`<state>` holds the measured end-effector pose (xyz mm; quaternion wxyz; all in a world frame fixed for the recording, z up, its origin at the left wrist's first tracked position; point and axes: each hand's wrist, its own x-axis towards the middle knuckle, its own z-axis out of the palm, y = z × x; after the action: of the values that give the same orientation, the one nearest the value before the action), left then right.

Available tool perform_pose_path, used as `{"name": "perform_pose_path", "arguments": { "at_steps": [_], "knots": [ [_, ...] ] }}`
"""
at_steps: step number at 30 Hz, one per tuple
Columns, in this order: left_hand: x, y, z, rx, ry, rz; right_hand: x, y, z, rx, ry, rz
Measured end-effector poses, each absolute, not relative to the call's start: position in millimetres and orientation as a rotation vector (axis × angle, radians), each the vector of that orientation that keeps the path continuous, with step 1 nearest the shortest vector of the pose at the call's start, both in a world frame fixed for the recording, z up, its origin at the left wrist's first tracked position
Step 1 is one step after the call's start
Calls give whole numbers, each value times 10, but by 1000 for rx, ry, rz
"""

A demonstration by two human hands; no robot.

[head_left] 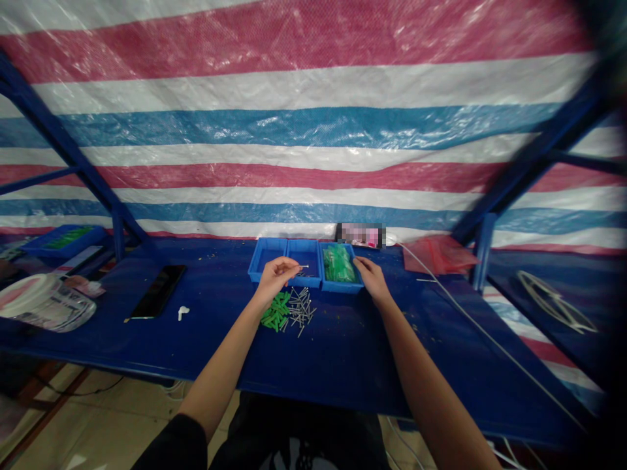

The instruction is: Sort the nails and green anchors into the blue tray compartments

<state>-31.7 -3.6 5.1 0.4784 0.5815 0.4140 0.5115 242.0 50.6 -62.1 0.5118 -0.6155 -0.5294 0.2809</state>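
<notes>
Tarpaulin (313,130) striped in red, white and blue hung behind a blue steel shelf frame (117,235), and a blue workbench (206,352) ran across the view. At its far left sat another blue tray (63,243) holding something green, with a round plastic tub (46,303) near the bench edge and a black phone (157,290) lying flat nearer the middle. A white cable (490,333) crossed the right side of the bench, past a pinkish-red plastic bag (438,254).

At the centre, 3 blue plastic trays stood side by side, touching. The right tray (343,286) held green plastic pieces (337,264), apparently bagged. Just in front of the trays, loose metal pins (301,310) and loose green plastic parts (275,311) lay in 2 adjoining heaps, probably set there so both hands could reach them easily.

The left hand (277,277) hung over the trays, thumb and forefinger pinching a thin metal pin (304,266) with a small head, held level above the middle tray (304,254). The right hand (372,279) rested at the right tray's near rim, fingers pressed together; whether they held anything, I could not tell.
</notes>
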Motion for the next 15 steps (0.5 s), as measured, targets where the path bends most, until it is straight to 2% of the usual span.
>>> {"name": "perform_pose_path", "arguments": {
  "at_steps": [7, 15],
  "knots": [
    [-335, -9, -32, 1798, 1279, 1273, 2413, 498, -610, -1475, -1279, 676],
    [-314, -120, -20, 2179, 1561, 1065, 2388, 485, -576, -1476, -1274, 691]
  ]
}}
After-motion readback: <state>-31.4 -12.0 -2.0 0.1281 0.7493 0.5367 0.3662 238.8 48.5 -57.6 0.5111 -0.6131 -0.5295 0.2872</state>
